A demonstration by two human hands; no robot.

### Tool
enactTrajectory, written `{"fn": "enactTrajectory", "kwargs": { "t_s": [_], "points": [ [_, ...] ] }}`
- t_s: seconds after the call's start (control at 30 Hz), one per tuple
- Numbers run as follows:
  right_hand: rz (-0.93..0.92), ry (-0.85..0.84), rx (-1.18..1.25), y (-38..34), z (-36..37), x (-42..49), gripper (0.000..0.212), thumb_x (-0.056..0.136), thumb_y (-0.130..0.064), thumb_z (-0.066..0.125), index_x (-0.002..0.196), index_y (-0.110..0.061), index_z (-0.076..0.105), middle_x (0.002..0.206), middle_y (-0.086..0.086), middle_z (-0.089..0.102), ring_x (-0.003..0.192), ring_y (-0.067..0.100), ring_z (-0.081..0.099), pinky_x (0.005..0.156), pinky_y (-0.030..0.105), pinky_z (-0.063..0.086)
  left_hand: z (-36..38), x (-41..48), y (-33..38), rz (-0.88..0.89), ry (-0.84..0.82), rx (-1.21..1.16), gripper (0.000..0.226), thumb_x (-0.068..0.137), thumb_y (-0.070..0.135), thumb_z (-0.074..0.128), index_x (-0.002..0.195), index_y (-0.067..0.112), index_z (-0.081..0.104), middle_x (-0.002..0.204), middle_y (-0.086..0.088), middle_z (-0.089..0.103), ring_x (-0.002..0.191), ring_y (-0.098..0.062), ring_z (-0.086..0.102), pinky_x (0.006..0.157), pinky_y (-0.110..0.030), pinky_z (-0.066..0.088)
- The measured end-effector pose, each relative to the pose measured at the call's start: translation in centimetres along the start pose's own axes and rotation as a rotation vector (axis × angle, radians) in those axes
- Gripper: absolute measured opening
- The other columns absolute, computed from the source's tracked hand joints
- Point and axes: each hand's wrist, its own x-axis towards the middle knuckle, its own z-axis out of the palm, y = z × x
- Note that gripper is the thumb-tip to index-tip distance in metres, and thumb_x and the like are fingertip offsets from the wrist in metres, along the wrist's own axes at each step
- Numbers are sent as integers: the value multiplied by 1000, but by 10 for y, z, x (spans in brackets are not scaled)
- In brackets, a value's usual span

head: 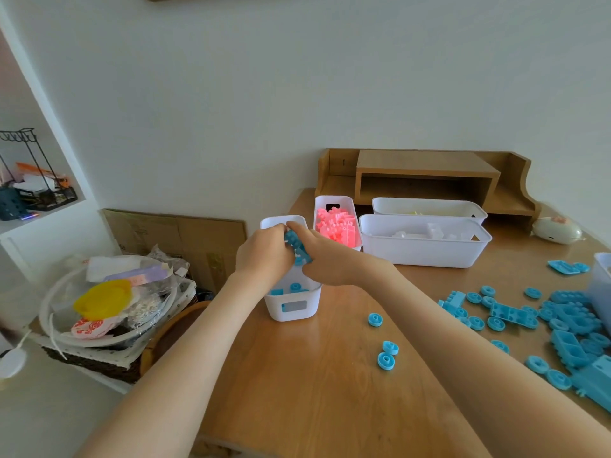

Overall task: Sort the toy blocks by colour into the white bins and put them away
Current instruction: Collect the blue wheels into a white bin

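Our two hands meet over the narrow white bin (pixel 274 313) at the table's left edge. The left hand (pixel 264 256) and the right hand (pixel 325 259) both curl their fingers round one clump of blue blocks (pixel 297 247), gripping it from either side just above the bin's open top. How many blocks are in the clump we cannot tell. Inside the bin, below our hands, we see at least two blue pieces (pixel 295 287) already lying.

Just beyond and to the right stands a second narrow bin (pixel 334 198) heaped with pink blocks (pixel 337 224). Right of that are two long bins side by side: the nearer one (pixel 423 257) holds white blocks, the farther one (pixel 429 206) shows only a trace of yellow. A fifth, paler bin (pixel 600 285) is cut off by the right edge.

On the wooden table (pixel 314 375), three blue wheels (pixel 375 319) lie apart near our right forearm. Farther right spreads a scatter of loose blue pieces (pixel 510 314), too crowded for us to count.

Against the far wall sits one wooden desk shelf (pixel 426 163), with one white egg-shaped gadget (pixel 557 229) to its right. Left of the table we see one basket of clutter (pixel 109 325) with a yellow lid (pixel 102 299) in it, and flattened cardboard (pixel 175 233) leaning on the wall.
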Motion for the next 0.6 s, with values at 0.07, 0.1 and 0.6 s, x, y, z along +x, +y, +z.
{"fn": "enactTrajectory", "kwargs": {
  "t_s": [0.07,0.1,0.6],
  "points": [
    [34,1,-5,2,0,-2,78,91,-2,50,148,-24,1,141,7,34,122,30,46,87,29,49,1,-1,2,4,9,2,26,98,21,40,120,16,54,105,-8,64,80,-19,57,49,-22,34],
    [46,-1,-19,3,-1,-4,77,93,-4,49,148,-22,-2,143,6,33,124,29,44,86,26,47,1,-1,3,4,16,3,24,98,21,39,117,16,54,104,-8,64,80,-19,57,49,-22,35],
    [36,88,89,3,-3,-7,77,86,-11,65,145,-27,19,138,0,45,124,19,48,88,25,47,3,7,15,-80,137,-204,38,101,41,26,91,14,52,87,-5,58,76,-15,52,54,-24,35]
  ]
}}
